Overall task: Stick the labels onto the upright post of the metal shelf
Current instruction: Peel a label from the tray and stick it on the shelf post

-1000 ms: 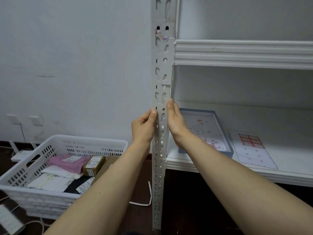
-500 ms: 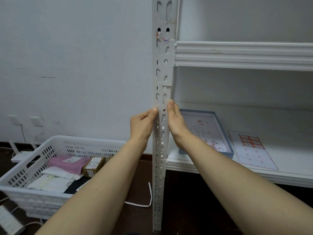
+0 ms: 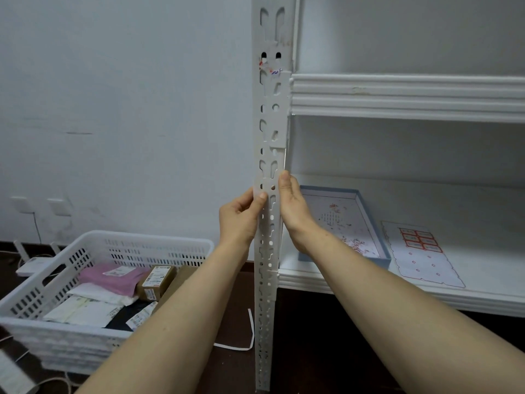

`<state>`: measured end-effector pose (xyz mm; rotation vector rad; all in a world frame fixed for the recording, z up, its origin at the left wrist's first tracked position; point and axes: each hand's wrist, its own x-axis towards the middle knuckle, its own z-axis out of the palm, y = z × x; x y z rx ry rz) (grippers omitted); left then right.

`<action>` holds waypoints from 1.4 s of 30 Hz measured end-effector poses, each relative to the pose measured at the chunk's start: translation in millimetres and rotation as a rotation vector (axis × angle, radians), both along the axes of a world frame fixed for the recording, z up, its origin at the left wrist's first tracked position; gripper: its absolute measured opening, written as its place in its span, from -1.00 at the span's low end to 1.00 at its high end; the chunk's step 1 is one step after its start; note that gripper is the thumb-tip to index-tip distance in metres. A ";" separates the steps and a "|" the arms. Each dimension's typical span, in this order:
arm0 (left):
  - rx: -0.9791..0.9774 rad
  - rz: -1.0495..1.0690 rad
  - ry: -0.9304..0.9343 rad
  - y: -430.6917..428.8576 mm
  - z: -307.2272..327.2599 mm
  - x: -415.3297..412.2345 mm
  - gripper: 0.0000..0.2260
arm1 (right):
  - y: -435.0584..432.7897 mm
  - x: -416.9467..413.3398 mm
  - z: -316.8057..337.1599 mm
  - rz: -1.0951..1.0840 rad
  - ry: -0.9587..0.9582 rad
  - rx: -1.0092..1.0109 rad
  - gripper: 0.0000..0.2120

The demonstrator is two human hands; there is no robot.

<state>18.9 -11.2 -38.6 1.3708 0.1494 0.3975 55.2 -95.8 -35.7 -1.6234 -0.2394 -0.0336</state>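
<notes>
Left hand (image 3: 238, 220) pinches the label (image 3: 265, 186) against the post (image 3: 272, 123); right hand (image 3: 292, 206) seemingly grips its other edge.

ur left hand (image 3: 238, 220) & right hand (image 3: 294, 211) were bare, w/ both forearms (image 3: 176, 322) bare right to the frame edge.
</notes>
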 end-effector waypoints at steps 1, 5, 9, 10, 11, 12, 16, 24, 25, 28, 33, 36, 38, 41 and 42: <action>-0.013 0.009 0.008 -1.0 1.2 -0.7 -0.74 | 0.1 0.0 -0.1 0.005 0.000 0.003 -0.53; -0.030 0.038 0.039 -6.0 9.6 -3.6 -0.73 | -0.4 -2.4 1.8 0.006 -0.006 -0.001 -0.52; -0.062 0.024 0.046 -8.7 13.1 -9.9 -0.71 | 0.2 -2.9 1.6 -0.001 -0.012 -0.007 -0.53; -0.067 0.013 0.046 -8.9 12.2 -11.1 -0.71 | 0.3 -2.1 0.9 -0.003 -0.009 -0.005 -0.53; -0.072 0.003 0.049 -9.1 11.7 -12.3 -0.71 | 0.5 -1.0 0.5 -0.007 -0.007 -0.003 -0.54; -0.077 0.000 0.053 -9.4 11.8 -13.6 -0.70 | 0.7 -0.7 0.8 -0.010 -0.007 -0.005 -0.54; -0.101 0.013 0.067 -11.4 13.9 -13.0 -0.70 | -0.2 -2.7 2.6 -0.003 0.008 -0.012 -0.53; -0.153 0.009 0.079 -13.4 15.4 -14.3 -0.71 | -1.3 -13.3 9.4 -0.004 0.002 -0.020 -0.52; -0.157 0.013 0.075 -14.6 16.2 -13.5 -0.72 | -1.5 -13.0 10.2 -0.002 0.000 -0.022 -0.52; -0.178 0.033 0.085 -17.7 15.9 -13.0 -0.73 | -1.6 -12.0 8.0 0.001 0.019 -0.006 -0.52; -0.243 0.061 0.112 -21.2 22.8 -14.4 -0.72 | -0.6 -11.0 9.6 0.004 0.007 -0.019 -0.52; -0.306 0.051 0.147 -23.1 25.3 -16.3 -0.72 | -1.0 -10.5 9.1 -0.006 0.001 -0.030 -0.52; -0.347 0.047 0.156 -22.4 27.5 -17.6 -0.72 | -0.6 -12.4 10.3 -0.016 -0.005 -0.039 -0.52; -0.372 0.039 0.168 -20.5 27.0 -14.3 -0.69 | -1.6 -11.2 10.4 0.006 0.004 -0.037 -0.51; -0.366 0.048 0.180 -20.9 24.4 -15.9 -0.68 | -2.6 -13.2 9.9 0.005 0.017 -0.033 -0.51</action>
